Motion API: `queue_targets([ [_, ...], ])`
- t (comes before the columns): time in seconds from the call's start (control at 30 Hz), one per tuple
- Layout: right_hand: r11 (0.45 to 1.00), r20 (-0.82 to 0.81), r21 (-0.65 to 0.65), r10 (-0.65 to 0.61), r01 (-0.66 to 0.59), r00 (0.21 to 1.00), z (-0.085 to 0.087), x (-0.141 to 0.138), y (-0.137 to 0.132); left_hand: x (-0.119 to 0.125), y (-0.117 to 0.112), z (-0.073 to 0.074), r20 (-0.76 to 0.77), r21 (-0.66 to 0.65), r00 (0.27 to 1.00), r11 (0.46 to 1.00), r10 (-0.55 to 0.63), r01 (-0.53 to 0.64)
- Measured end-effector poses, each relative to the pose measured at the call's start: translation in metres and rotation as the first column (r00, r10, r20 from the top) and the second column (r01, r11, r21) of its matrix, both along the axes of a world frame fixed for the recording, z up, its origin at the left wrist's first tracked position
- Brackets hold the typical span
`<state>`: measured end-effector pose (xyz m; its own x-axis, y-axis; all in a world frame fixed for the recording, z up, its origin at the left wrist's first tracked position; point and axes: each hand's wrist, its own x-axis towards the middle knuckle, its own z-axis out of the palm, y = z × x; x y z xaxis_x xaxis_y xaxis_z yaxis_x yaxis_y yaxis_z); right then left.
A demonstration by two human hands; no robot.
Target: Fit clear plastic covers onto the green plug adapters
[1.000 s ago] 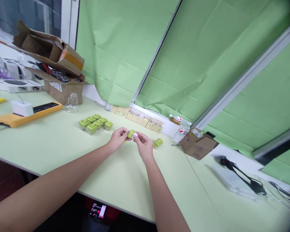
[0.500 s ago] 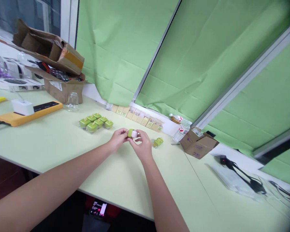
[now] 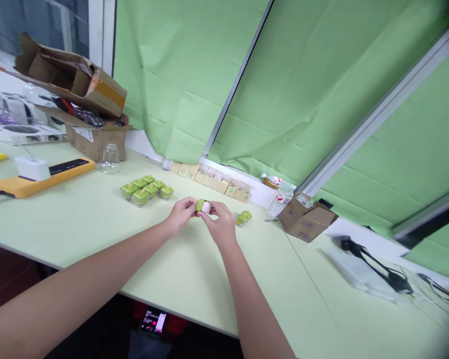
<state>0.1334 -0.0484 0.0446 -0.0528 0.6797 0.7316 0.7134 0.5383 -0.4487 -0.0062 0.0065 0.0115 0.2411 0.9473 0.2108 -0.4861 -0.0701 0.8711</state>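
Observation:
Above the middle of the table, my left hand [image 3: 180, 214] and my right hand [image 3: 220, 222] meet at a small green-and-white piece [image 3: 205, 207]. Its green part lies toward my left fingertips, which pinch it. The pale, rounded part faces my right thumb and fingers, which close on it from the other side. To the left stands a group of small clear containers with green lids [image 3: 140, 198], each with a light-coloured tab on top. A smaller cluster of the same kind [image 3: 244, 218] sits just right of my right hand.
Small tan boxes [image 3: 209, 177] line the wall. Plastic bottles [image 3: 280, 202] and an open carton [image 3: 306, 217] stand to the right, black cables [image 3: 381, 269] beyond. At left are an orange power strip [image 3: 71, 169], a clear jar [image 3: 110, 158] and stacked cardboard boxes [image 3: 97, 142].
The view has shifted slightly. Both hands keep hold of the green-and-white piece, which is turned a little, with more of its pale side facing me.

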Motion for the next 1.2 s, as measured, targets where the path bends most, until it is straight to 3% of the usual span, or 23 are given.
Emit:
queue_targets([
  [0.23, 0.999, -0.005, 0.019, -0.029, 0.029, 1.0, -0.003, -0.001, 0.0, -0.001, 0.003, -0.001, -0.027, 0.02, 0.999, 1.0, -0.019, 0.02],
  [0.4, 0.995, -0.01, -0.03, -0.094, 0.093, 0.996, -0.008, -0.003, 0.001, -0.003, 0.007, -0.003, -0.046, 0.072, 0.998, 0.997, -0.038, 0.042],
  [0.6, 0.991, -0.06, -0.12, -0.069, 0.062, 0.996, -0.008, -0.004, 0.0, -0.002, 0.007, 0.0, -0.046, 0.079, 0.998, 0.996, -0.032, 0.035],
  [0.77, 0.981, -0.328, -0.176, 0.02, -0.082, 0.945, -0.005, -0.006, 0.004, -0.001, 0.009, 0.001, -0.1, 0.122, 0.995, 0.993, 0.011, 0.001],
  [0.87, 0.95, -0.483, -0.273, 0.001, -0.152, 0.875, -0.006, -0.004, 0.008, -0.001, 0.01, -0.002, -0.235, 0.225, 0.97, 0.974, 0.064, -0.01],
  [1.0, 0.863, -0.479, -0.41, 0.071, -0.295, 0.875, -0.006, 0.004, 0.009, -0.002, 0.008, -0.004, -0.387, 0.37, 0.907, 0.929, 0.169, -0.016],
  [1.2, 0.741, -0.584, -0.525, 0.045, -0.419, 0.81, -0.001, 0.009, 0.003, -0.003, 0.006, -0.005, -0.459, 0.445, 0.856, 0.895, 0.237, -0.009],
])
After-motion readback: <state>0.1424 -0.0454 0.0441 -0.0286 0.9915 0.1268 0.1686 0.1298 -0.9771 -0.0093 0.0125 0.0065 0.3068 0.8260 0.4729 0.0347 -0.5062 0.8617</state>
